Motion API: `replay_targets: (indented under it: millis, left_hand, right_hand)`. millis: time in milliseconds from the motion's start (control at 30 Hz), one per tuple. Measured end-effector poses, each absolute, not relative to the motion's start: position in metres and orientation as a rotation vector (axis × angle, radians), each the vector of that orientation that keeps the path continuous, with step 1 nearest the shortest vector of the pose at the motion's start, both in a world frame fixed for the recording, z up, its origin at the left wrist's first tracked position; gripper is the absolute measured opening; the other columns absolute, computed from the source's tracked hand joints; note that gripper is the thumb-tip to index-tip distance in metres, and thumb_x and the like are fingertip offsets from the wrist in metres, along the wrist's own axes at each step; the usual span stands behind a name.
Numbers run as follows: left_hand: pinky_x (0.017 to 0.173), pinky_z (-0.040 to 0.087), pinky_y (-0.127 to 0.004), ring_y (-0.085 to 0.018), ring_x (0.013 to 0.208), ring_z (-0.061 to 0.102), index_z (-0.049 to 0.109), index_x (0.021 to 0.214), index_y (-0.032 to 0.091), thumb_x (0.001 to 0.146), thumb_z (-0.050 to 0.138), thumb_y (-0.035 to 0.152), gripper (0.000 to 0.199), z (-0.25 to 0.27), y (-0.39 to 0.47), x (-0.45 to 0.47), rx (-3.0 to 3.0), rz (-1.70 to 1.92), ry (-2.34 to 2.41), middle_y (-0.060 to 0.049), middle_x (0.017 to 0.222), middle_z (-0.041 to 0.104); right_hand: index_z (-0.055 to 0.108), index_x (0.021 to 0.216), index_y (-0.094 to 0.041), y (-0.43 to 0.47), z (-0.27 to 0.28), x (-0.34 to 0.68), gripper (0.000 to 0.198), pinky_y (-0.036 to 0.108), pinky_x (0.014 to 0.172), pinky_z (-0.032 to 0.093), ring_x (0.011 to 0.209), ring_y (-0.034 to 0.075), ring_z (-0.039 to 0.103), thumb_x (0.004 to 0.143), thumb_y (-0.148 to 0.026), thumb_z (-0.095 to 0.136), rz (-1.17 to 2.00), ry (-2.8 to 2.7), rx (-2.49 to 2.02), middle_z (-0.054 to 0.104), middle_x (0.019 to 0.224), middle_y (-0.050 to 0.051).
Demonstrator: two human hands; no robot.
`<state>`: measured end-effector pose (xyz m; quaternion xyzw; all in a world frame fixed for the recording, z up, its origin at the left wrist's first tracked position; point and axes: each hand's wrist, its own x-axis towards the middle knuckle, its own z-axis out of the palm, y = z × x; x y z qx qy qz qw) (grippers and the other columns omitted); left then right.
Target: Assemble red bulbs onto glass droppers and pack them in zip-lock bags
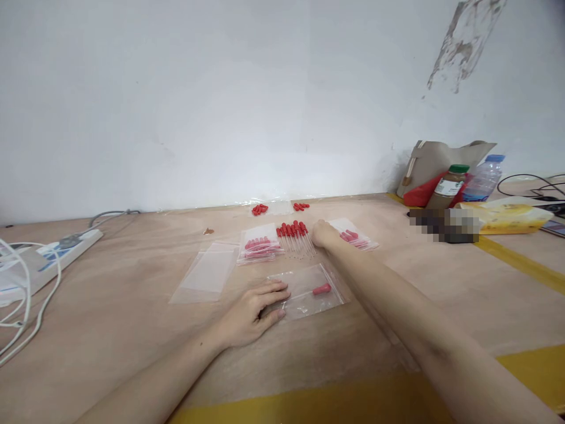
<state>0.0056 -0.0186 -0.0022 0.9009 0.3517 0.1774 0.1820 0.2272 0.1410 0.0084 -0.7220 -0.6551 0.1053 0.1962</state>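
A clear zip bag (pixel 304 311) lies on the table in front of me, with one red-bulbed dropper (pixel 322 289) inside. My left hand (pixel 253 309) rests on the bag's left edge, fingers stretched out and apart. Further back, several glass droppers (pixel 295 234) with red rubber bulbs lie side by side. Just right of them is my right hand (pixel 325 234), its fingers curled together; whatever they may hold is hidden. Filled bags sit in a stack (pixel 260 244) left of the droppers, and more filled bags (pixel 353 234) lie beyond my right hand.
Flat unfilled bags (pixel 207 271) lie at left. Loose red bulbs (pixel 259 209) sit on plastic near the wall. A power strip (pixel 48 262) with white cables is far left. At right stand a green-capped bottle (pixel 449 187), a water bottle (pixel 484 179) and a yellow tissue pack (pixel 512 218).
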Motion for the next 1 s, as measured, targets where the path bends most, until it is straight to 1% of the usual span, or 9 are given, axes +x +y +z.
replay_targets:
  millis: [67,133,233,300,367,467,733,900,1000]
  left_hand:
    - [0.099,0.033,-0.04,-0.021,0.12,0.038,0.047,0.121,0.026,0.086,0.043,0.031,0.036,-0.003,-0.018,0.005,2.534,0.498,0.993,-0.004,0.13,0.044]
    - [0.099,0.032,-0.041,-0.021,0.119,0.038,0.047,0.121,0.027,0.086,0.043,0.031,0.035,-0.003,-0.018,0.004,2.527,0.499,0.981,-0.004,0.13,0.043]
    - [0.098,0.033,-0.042,-0.021,0.119,0.039,0.048,0.121,0.028,0.086,0.042,0.031,0.035,-0.002,-0.017,0.004,2.525,0.491,0.959,-0.003,0.13,0.043]
    - [0.098,0.032,-0.043,-0.021,0.119,0.039,0.048,0.121,0.028,0.087,0.042,0.031,0.035,-0.002,-0.017,0.004,2.526,0.487,0.961,-0.003,0.13,0.043]
    - [0.099,0.032,-0.042,-0.021,0.119,0.039,0.048,0.12,0.028,0.087,0.042,0.031,0.034,-0.002,-0.017,0.004,2.527,0.481,0.971,-0.003,0.13,0.043]
    - [0.099,0.032,-0.042,-0.021,0.12,0.038,0.047,0.121,0.029,0.087,0.041,0.032,0.034,-0.002,-0.017,0.004,2.531,0.468,0.981,-0.003,0.13,0.043]
    - [0.098,0.033,-0.042,-0.022,0.119,0.039,0.047,0.121,0.028,0.087,0.042,0.031,0.035,-0.002,-0.018,0.005,2.534,0.49,0.983,-0.002,0.13,0.043]
    - [0.099,0.031,-0.042,-0.021,0.12,0.036,0.033,0.129,0.028,0.085,0.044,0.032,0.045,0.0,-0.019,0.006,2.543,0.511,1.003,-0.002,0.132,0.04]
    - [0.098,0.033,-0.041,-0.021,0.119,0.038,0.032,0.13,0.028,0.086,0.043,0.032,0.045,0.001,-0.019,0.007,2.544,0.494,1.009,-0.002,0.131,0.041]
  right_hand:
    - [0.039,0.119,-0.004,0.132,0.017,0.235,0.046,0.033,0.071,0.043,0.089,0.027,0.056,0.073,-0.011,0.046,0.264,-1.813,-1.977,0.057,0.097,0.022]
    - [0.025,0.128,-0.005,0.118,0.024,0.251,0.051,0.031,0.069,0.044,0.082,0.022,0.057,0.079,-0.015,0.038,0.234,-1.769,-1.871,0.057,0.095,0.017]
    - [0.015,0.131,-0.008,0.089,0.02,0.28,0.057,0.028,0.059,0.046,0.063,0.018,0.057,0.081,-0.025,0.036,0.321,-1.551,-1.546,0.057,0.078,0.008]
    - [0.015,0.131,-0.015,0.069,0.009,0.295,0.058,0.026,0.046,0.045,0.048,0.013,0.052,0.081,-0.032,0.038,0.52,-1.451,-1.39,0.052,0.072,0.002]
    - [0.02,0.127,-0.02,0.055,-0.005,0.304,0.055,0.025,0.042,0.046,0.045,0.011,0.051,0.079,-0.037,0.041,0.67,-1.358,-1.27,0.047,0.07,-0.001]
    - [0.029,0.115,-0.023,0.044,-0.022,0.303,0.044,0.025,0.041,0.048,0.046,0.01,0.051,0.077,-0.038,0.045,0.789,-1.245,-1.184,0.044,0.07,-0.003]
    - [0.035,0.091,-0.025,0.031,-0.024,0.283,0.029,0.026,0.046,0.051,0.05,0.01,0.057,0.07,-0.027,0.055,1.139,-1.003,-1.107,0.048,0.072,-0.004]
    - [0.04,0.083,-0.021,0.02,-0.017,0.291,0.033,0.019,0.038,0.043,0.049,0.01,0.057,0.065,-0.034,0.065,1.456,-1.359,-1.085,0.053,0.063,-0.006]
    - [0.043,0.081,-0.019,0.02,-0.016,0.298,0.035,0.015,0.032,0.036,0.044,0.008,0.054,0.064,-0.037,0.066,1.506,-1.55,-1.067,0.054,0.059,-0.006]
